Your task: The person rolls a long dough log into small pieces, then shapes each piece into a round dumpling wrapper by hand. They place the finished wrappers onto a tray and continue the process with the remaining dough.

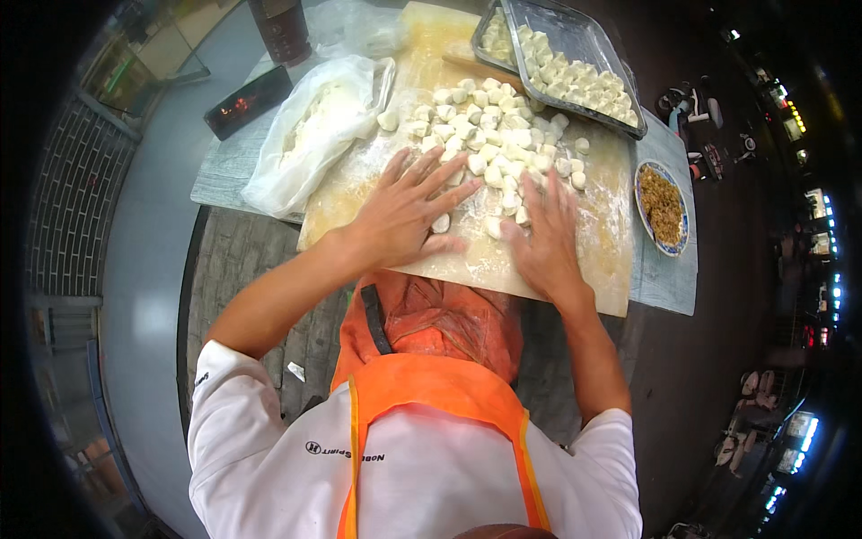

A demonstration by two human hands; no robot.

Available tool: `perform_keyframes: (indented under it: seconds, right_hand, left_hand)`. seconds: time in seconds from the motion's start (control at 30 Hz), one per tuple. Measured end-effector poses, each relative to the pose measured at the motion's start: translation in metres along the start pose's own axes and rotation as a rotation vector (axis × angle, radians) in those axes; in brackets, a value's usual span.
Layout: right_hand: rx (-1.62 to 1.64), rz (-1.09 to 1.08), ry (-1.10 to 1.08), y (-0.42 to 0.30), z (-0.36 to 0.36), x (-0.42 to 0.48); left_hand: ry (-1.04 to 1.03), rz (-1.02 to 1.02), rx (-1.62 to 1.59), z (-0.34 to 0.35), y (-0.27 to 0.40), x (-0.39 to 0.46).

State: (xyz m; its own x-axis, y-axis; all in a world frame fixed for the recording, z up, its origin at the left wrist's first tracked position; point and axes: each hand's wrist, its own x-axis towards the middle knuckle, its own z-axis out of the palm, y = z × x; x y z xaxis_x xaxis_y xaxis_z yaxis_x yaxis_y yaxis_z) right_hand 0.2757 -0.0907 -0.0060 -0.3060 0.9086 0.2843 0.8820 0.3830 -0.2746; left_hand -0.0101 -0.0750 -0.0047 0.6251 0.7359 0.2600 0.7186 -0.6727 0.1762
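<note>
Many small pieces of white dough lie heaped on a floured wooden board. My left hand is spread palm down at the heap's left side, with one piece showing between thumb and fingers. At the near right edge of the heap, my right hand reaches forward, its fingers slightly blurred and touching or just over dough pieces. Neither hand is seen to grip anything. A rolling pin lies behind the heap, partly hidden by metal trays that hold shaped dumplings.
An open plastic bag of flour rests at the board's left, beside a phone and a dark cup. A patterned plate of minced filling stands on the table's right side. Parked scooters are farther off.
</note>
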Motion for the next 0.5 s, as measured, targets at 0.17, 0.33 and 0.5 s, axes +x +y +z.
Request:
perform_keyframes:
  seconds: [0.17, 0.33, 0.5]
  right_hand:
    - [0.093, -0.149, -0.093, 0.008, -0.004, 0.028]
    - [0.055, -0.265, -0.059, -0.002, -0.009, 0.023]
    - [-0.025, -0.162, 0.048, 0.016, -0.011, 0.02]
  left_hand:
    - [0.036, -0.007, 0.105, 0.005, -0.017, 0.029]
    - [-0.026, 0.056, -0.121, -0.005, -0.005, 0.006]
    - [-0.05, 0.064, -0.126, -0.007, 0.008, -0.012]
